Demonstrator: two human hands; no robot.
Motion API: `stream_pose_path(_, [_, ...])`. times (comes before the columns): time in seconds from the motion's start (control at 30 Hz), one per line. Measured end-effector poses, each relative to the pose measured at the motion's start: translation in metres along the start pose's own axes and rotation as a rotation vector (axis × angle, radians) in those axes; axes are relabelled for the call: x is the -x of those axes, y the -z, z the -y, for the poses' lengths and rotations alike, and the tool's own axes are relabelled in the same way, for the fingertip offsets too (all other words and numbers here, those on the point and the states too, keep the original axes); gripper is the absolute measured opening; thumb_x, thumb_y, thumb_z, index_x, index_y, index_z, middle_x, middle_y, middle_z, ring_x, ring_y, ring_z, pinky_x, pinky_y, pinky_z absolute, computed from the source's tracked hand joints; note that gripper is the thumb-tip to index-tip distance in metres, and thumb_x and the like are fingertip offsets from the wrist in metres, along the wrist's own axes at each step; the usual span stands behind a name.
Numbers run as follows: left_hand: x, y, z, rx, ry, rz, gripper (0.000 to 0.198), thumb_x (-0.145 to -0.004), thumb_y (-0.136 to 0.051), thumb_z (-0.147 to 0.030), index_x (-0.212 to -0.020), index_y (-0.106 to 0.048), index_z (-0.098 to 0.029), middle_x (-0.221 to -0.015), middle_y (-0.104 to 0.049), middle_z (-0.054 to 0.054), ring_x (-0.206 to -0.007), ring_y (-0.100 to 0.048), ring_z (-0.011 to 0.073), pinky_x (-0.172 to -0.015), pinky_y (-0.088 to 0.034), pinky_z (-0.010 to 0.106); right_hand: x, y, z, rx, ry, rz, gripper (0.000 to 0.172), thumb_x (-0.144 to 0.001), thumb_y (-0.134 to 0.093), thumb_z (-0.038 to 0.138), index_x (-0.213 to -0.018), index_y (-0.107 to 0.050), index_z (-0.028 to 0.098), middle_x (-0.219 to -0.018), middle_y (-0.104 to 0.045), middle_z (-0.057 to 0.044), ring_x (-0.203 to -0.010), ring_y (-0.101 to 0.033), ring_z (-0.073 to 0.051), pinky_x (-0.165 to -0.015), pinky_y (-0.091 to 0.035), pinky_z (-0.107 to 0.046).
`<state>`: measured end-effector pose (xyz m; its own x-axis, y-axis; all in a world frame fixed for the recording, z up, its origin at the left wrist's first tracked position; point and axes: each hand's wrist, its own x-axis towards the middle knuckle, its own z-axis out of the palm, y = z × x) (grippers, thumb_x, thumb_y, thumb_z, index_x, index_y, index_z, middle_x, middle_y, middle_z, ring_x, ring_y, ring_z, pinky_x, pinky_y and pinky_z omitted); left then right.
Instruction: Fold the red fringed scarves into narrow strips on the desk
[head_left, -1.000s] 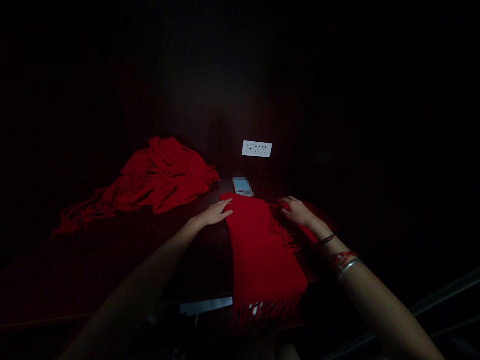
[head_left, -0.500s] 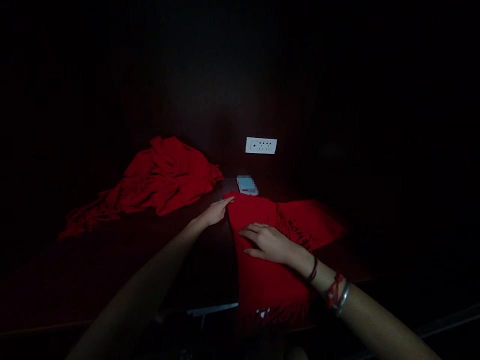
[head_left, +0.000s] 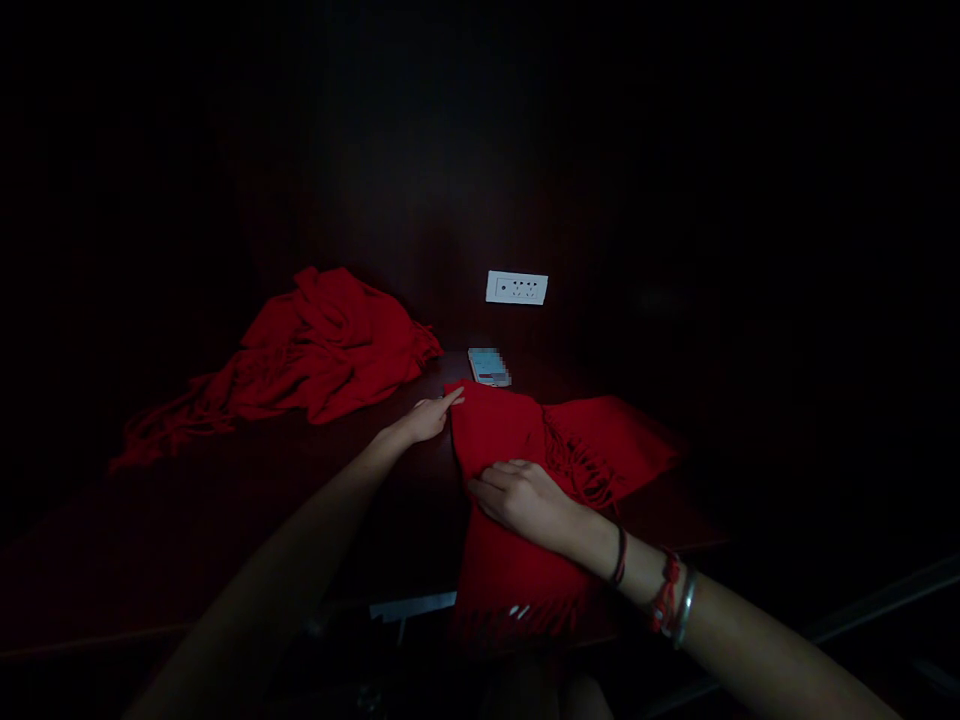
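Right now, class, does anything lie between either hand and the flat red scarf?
Nothing visible does. The left hand touches the red scarf at its far corner; the right hand rests on it. The small pale object lies beyond, apart.

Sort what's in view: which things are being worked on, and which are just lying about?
Worked on: folded scarf; left hand touching its far corner; right hand resting at its left edge.
Lying about: heaped scarf; phone; socket.
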<state>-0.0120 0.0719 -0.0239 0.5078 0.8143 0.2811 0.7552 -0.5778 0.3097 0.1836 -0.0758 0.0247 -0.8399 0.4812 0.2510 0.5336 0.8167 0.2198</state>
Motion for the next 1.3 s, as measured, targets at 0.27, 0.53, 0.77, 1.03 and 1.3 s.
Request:
stream_pose_path(0.27, [0.005,0.007,-0.015,0.066,-0.072,-0.131,0.041,-0.08,-0.025,-0.017,-0.121,-0.033,-0.016,-0.118,-0.044,0.003,-0.106,-0.042,0.0132,-0.091,-0.029,0.025,0.02,0.007,-0.064,-0.228,-0.431,-0.037,0.041,-0.08,-0.033,0.04,-0.116,-0.038,0.021,-0.117,-0.042,-0.008,-0.108,-0.035,-0.019,-0.088,-0.028,-0.035])
stream_pose_path(0.53, [0.005,0.006,-0.028,0.096,-0.051,-0.1,0.043,-0.08,-0.032,-0.038,-0.116,-0.039,-0.015,-0.11,-0.051,0.006,-0.1,-0.047,0.0175,-0.087,-0.033,0.027,0.073,-0.011,-0.148,-0.087,-1.168,0.373,0.065,-0.067,-0.048,0.045,-0.122,-0.029,0.018,-0.104,-0.051,-0.016,-0.092,-0.05,-0.025,-0.068,-0.04,-0.035])
stream_pose_path(0.77, [0.006,0.005,-0.023,0.357,0.086,-0.131,0.042,-0.082,-0.023,-0.038,-0.117,-0.037,-0.019,-0.112,-0.05,0.002,-0.106,-0.042,0.0146,-0.092,-0.027,0.027,0.047,0.015,-0.149,-0.185,-1.186,0.057,0.022,-0.066,-0.048,0.02,-0.082,-0.06,0.011,-0.086,-0.059,-0.014,-0.084,-0.054,-0.023,-0.066,-0.041,-0.028])
stream_pose_path(1.03, [0.034,0.082,-0.029,1.005,0.321,-0.294,0.049,-0.082,-0.006,-0.048,-0.121,-0.024,-0.024,-0.112,-0.049,0.007,-0.097,-0.049,0.0179,-0.075,-0.043,0.037,-0.082,0.062,-0.093,-1.075,-0.823,-0.5,0.022,-0.074,-0.039,0.014,-0.09,-0.054,0.014,-0.077,-0.06,-0.002,-0.066,-0.055,-0.009,-0.06,-0.044,-0.021])
stream_pose_path(1.3, [0.121,0.128,-0.002,0.792,0.699,-0.361,0.045,-0.061,-0.057,-0.032,-0.102,-0.046,-0.019,-0.085,-0.061,0.004,-0.077,-0.058,0.0205,-0.064,-0.048,0.032,-0.115,0.017,-0.038,-0.777,-0.463,-0.081,0.024,-0.074,-0.045,0.017,-0.097,-0.052,0.016,-0.09,-0.058,-0.004,-0.08,-0.053,-0.013,-0.071,-0.041,-0.024])
